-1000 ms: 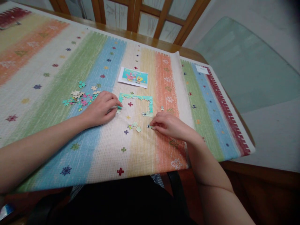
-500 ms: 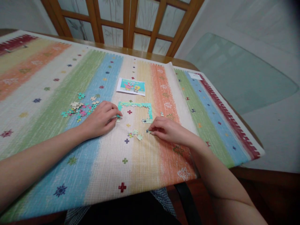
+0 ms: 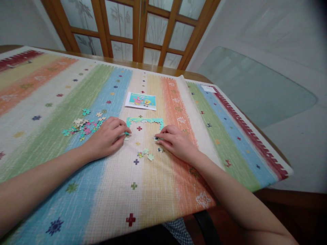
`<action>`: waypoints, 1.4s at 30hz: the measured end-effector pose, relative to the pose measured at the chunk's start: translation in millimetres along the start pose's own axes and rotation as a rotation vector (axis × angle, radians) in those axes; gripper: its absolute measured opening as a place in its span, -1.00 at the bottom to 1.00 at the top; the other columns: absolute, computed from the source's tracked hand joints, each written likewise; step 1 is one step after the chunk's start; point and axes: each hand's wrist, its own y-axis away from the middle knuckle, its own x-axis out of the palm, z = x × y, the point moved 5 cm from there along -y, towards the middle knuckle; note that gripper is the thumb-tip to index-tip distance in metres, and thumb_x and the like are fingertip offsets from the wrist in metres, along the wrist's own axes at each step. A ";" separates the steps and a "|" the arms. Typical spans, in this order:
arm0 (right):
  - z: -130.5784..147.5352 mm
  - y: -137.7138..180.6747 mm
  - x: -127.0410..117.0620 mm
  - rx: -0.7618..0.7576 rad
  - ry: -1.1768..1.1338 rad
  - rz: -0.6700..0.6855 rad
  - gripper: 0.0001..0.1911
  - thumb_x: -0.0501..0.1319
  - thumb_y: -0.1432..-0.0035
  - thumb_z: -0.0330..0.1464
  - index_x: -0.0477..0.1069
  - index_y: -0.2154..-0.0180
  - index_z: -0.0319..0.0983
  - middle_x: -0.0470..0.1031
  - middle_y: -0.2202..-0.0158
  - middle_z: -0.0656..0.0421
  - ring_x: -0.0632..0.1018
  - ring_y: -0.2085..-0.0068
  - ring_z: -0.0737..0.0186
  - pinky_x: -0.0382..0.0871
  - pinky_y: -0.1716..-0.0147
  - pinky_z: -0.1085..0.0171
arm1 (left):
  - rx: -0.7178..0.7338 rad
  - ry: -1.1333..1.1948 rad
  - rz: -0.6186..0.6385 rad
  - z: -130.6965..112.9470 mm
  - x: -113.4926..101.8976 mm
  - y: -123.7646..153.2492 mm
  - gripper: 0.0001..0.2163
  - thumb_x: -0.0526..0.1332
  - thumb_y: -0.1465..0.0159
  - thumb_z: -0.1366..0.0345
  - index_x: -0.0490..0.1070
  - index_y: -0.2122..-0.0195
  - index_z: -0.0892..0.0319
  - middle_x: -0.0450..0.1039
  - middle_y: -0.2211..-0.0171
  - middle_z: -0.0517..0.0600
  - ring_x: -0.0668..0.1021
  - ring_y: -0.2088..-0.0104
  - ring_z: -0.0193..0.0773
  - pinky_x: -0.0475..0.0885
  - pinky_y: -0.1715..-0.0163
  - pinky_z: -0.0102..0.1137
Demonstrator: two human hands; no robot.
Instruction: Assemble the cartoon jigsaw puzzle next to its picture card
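Note:
A partly joined jigsaw border (image 3: 145, 120) in teal and green lies on the striped tablecloth, with a top row and two sides. At its left side is my left hand (image 3: 111, 136), fingers curled and closed on a small teal puzzle piece (image 3: 127, 134). My right hand (image 3: 175, 141) pinches a puzzle piece (image 3: 155, 138) at the lower right end of the border and covers part of that side. Just below those fingertips lies a loose dark-marked piece (image 3: 160, 150). Several loose pale green pieces (image 3: 146, 151) sit between the hands, nearer to me.
A heap of mixed puzzle pieces (image 3: 85, 126) lies left of my left hand. Beyond the border is a printed cartoon picture card (image 3: 141, 101). A white paper slip (image 3: 208, 88) rests near the table's far right edge. Wood-framed glass doors (image 3: 135, 30) stand behind the table.
My right hand has moved up and left, from the loose dark-marked piece to the border's lower right end. My left hand stays at the left side. The view has tilted up slightly.

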 end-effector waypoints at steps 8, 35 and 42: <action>11.0 -6.9 7.4 0.013 0.157 0.071 -0.73 0.18 -0.47 -0.38 0.66 0.20 -0.25 0.58 0.15 -0.03 0.51 0.13 0.05 0.36 0.13 0.10 | -0.008 0.012 0.012 1.5 1.0 -0.3 -0.79 0.08 -0.44 0.35 0.48 0.01 0.15 0.48 0.05 0.13 0.48 -0.02 0.01 0.37 -0.11 -0.04; -1.5 0.3 -13.7 -0.022 0.123 -0.229 -0.67 0.08 -0.52 -0.34 0.63 0.08 -0.24 0.65 0.17 -0.01 0.56 0.15 0.10 0.38 0.12 0.13 | -0.007 -0.004 0.003 1.1 0.1 -1.6 -0.79 0.09 -0.42 0.35 0.46 0.01 0.13 0.48 0.05 0.11 0.48 -0.02 -0.01 0.37 -0.11 -0.07; 23.2 -5.3 -7.9 -0.064 0.216 -0.135 -0.70 0.13 -0.52 -0.25 0.65 0.11 -0.12 0.71 0.18 0.10 0.54 0.12 0.05 0.23 0.11 0.03 | -0.038 0.011 -0.004 2.1 0.4 -1.8 -0.80 0.10 -0.42 0.34 0.48 0.02 0.11 0.49 0.05 0.10 0.48 -0.03 -0.01 0.37 -0.13 -0.06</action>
